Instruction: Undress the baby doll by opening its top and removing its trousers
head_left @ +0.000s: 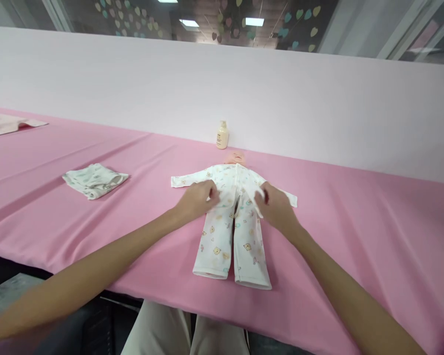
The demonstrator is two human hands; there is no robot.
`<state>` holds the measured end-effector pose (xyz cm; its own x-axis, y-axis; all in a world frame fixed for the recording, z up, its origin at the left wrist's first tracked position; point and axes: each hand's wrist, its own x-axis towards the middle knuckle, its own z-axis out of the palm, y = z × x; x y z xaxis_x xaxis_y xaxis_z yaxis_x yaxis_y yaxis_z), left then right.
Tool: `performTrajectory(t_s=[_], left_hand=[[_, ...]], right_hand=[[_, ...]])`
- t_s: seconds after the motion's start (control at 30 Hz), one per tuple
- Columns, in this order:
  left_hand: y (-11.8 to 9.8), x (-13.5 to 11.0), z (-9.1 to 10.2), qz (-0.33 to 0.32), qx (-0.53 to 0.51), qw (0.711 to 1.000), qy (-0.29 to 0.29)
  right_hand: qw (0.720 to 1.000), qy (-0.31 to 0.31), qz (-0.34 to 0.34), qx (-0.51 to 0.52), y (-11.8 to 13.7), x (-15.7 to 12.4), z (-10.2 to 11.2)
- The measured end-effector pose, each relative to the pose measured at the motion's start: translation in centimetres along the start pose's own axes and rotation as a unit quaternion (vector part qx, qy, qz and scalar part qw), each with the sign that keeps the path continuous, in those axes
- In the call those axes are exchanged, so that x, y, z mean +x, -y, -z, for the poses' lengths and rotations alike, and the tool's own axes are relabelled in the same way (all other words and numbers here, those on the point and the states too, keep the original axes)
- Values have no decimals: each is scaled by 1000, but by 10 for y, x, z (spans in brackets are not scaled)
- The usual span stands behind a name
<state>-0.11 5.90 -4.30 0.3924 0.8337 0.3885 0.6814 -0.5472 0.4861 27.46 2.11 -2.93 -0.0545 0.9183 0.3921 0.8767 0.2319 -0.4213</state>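
A baby doll [237, 157] lies on its back on the pink-covered table. Its white long-sleeved baby top [224, 185] and white baby pants [216, 241] carry small coloured animal prints. My left hand [199, 201] is closed at the lower edge of the top on the left, fingers curled over the cloth. On the other side, my right hand [277, 204] pinches the top's lower edge, where a bit of white cloth shows below the thumb. Both sleeves stretch out sideways. The fingertips are partly hidden and slightly blurred.
A cream pump bottle [222, 135] stands behind the doll, against the white wall [133, 84]. A folded cloth with green print [95, 180] lies to the left. Farther left is a pale pink cloth [7, 123]. The pink table cover [151, 266] drapes over the near edge.
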Motion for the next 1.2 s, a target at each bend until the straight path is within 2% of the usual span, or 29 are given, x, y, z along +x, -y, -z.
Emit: performTrajectory(t_s=[0.07,0.13,0.23,0.3,0.37,0.5,0.57,0.63,0.7,0.8,0.83,0.87,0.97,1.03,1.1,1.2], left_hand=[[15,-6,12,80,-37,995,-34],[25,-14,19,116,-38,991,-49],[19,-23,15,56,-42,997,-20],[6,-25,3,1,-40,999,8],[-8,-22,-13,-15,-14,1000,24],[-22,-9,-32,-3,104,995,13],[-21,-4,-33,-31,148,988,8],[-15,-1,-28,-54,150,987,2],[-1,-1,-17,-29,110,993,-18],[35,-4,3,118,50,989,-76],[49,-7,10,172,53,980,-86],[63,-12,16,206,70,974,-72],[97,-31,29,201,145,969,16],[106,-44,35,179,178,966,50],[105,-51,41,170,187,966,51],[96,-45,45,155,174,972,3]], right_hand=[[997,-39,-69,9,-30,-3,19],[991,-63,-117,1,-62,-9,32],[985,-49,-162,16,-102,-21,33],[985,-26,-168,15,-118,-29,25],[988,6,-157,-3,-127,-35,16],[988,31,-147,-28,-136,-39,8],[987,29,-154,-27,-139,-39,9],[987,30,-153,-26,-140,-39,10],[988,28,-150,-27,-138,-40,10],[989,26,-146,-26,-135,-40,10],[989,26,-146,-24,-134,-40,10],[988,27,-147,-23,-134,-40,11],[987,28,-157,-23,-134,-40,11],[985,30,-166,-21,-134,-41,11],[986,13,-166,-20,-134,-43,10],[989,-66,-127,-37,-133,-39,6]])
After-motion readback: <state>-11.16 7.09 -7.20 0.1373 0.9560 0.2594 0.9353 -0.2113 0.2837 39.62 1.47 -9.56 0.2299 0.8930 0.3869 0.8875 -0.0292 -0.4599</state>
